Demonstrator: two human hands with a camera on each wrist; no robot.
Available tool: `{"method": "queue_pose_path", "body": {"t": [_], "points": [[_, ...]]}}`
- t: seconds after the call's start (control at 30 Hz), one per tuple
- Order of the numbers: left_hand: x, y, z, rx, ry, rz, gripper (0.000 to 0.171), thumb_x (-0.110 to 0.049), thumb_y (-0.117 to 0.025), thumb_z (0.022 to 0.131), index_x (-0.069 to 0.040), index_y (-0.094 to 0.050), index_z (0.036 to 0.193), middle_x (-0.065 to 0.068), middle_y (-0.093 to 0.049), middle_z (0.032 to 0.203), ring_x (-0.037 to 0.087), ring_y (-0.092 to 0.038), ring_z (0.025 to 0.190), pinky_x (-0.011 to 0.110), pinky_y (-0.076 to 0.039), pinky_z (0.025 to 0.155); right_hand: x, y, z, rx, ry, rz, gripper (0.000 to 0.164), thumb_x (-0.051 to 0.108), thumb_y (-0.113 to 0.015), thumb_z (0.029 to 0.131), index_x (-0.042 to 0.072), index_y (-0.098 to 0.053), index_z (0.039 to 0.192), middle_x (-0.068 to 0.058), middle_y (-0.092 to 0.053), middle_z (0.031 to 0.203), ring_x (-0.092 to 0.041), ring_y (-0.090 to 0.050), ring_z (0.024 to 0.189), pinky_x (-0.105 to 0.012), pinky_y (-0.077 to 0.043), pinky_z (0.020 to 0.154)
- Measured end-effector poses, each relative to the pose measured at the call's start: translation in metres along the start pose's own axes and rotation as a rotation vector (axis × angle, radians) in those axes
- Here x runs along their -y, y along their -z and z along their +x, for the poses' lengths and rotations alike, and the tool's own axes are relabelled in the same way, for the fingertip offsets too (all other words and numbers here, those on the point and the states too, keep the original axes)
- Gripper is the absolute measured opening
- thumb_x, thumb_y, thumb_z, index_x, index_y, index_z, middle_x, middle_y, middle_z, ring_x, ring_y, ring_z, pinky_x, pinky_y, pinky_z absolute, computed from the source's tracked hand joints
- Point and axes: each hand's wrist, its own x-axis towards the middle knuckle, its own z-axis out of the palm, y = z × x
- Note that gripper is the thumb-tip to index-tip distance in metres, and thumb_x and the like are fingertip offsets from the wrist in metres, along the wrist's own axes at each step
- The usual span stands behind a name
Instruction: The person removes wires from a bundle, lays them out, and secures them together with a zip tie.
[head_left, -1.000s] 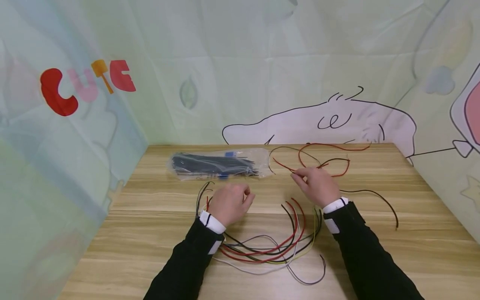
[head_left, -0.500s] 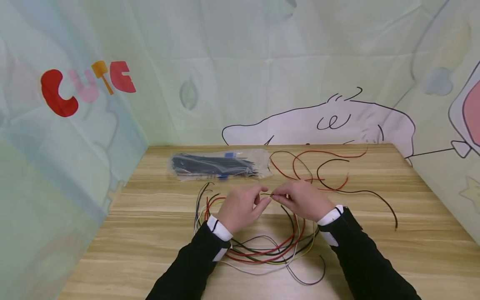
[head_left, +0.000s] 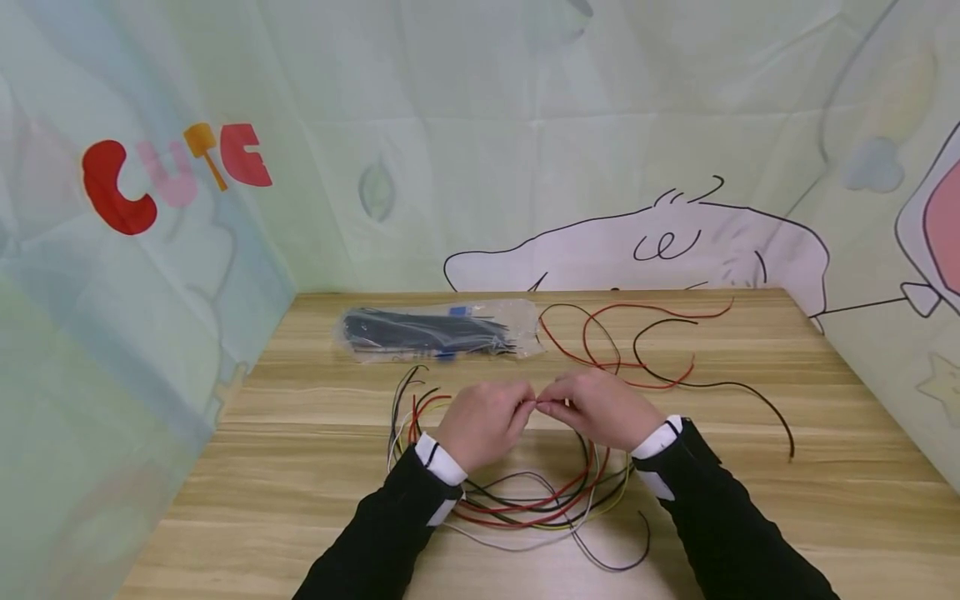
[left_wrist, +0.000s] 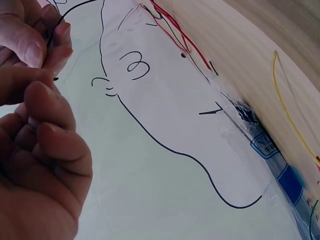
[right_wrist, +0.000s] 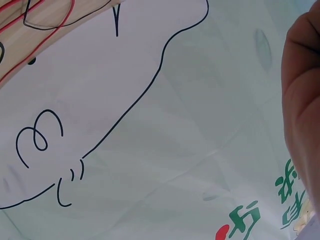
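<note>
In head view, I see left hand (head_left: 483, 423) and right hand (head_left: 606, 408) touching at fingertips, bundle (head_left: 551, 505) at six o'clock. In left wrist view, both pinch black wire (left_wrist: 61, 18) toward eleven o'clock; loose pinching might drop it. In right wrist view, I cannot tell grip.

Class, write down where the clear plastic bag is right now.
In the head view, the clear plastic bag lies left of centre near the table's far edge, beyond the left hand and left of the red wires.
</note>
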Motion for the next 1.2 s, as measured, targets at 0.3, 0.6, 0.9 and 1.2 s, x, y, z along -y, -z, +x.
{"method": "queue_pose_path", "body": {"t": [0.3, 0.6, 0.9, 1.2], "points": [[0.003, 0.01, 0.0, 0.02, 0.06, 0.0, 0.011, -0.013, -0.063, 0.103, -0.009, -0.072, 0.096, -0.004, -0.063, 0.07, 0.005, -0.047, 0.053, 0.021, -0.037, 0.051, -0.003, 0.005, -0.003, 0.018, -0.069, 0.008, 0.01, 0.011, -0.07, 0.099, 0.011, -0.08, 0.097, 0.006, -0.072, 0.084, -0.002, -0.062, 0.07, -0.027, -0.053, 0.064], [0.007, 0.012, 0.0, -0.137, 0.063, -0.129, 0.01, -0.007, -0.061, 0.101, -0.006, -0.066, 0.093, -0.005, -0.052, 0.064, 0.004, -0.04, 0.051, 0.02, -0.032, 0.048, -0.004, 0.008, -0.003, -0.005, -0.123, 0.021, 0.01, 0.01, -0.072, 0.098, 0.013, -0.075, 0.088, 0.011, -0.055, 0.068, -0.001, -0.045, 0.056, -0.024, -0.043, 0.056], [0.006, 0.017, -0.001, -0.207, 0.069, -0.353, 0.011, -0.002, -0.057, 0.094, -0.007, -0.063, 0.086, -0.005, -0.052, 0.063, 0.001, -0.041, 0.052, 0.02, -0.035, 0.05, -0.006, 0.012, -0.005, 0.024, -0.183, 0.028, 0.01, 0.011, -0.07, 0.099, 0.01, -0.078, 0.093, 0.01, -0.055, 0.067, -0.003, -0.044, 0.056, -0.024, -0.041, 0.054], [0.014, 0.027, -0.001, -0.391, 0.078, -0.394, 0.015, -0.001, -0.06, 0.093, -0.008, -0.063, 0.08, -0.003, -0.057, 0.062, 0.003, -0.047, 0.05, 0.021, -0.04, 0.048, -0.006, 0.019, -0.006, 0.016, -0.236, 0.043, 0.015, 0.013, -0.07, 0.1, 0.005, -0.08, 0.106, 0.001, -0.072, 0.084, -0.006, -0.054, 0.063, -0.026, -0.047, 0.058]]}}
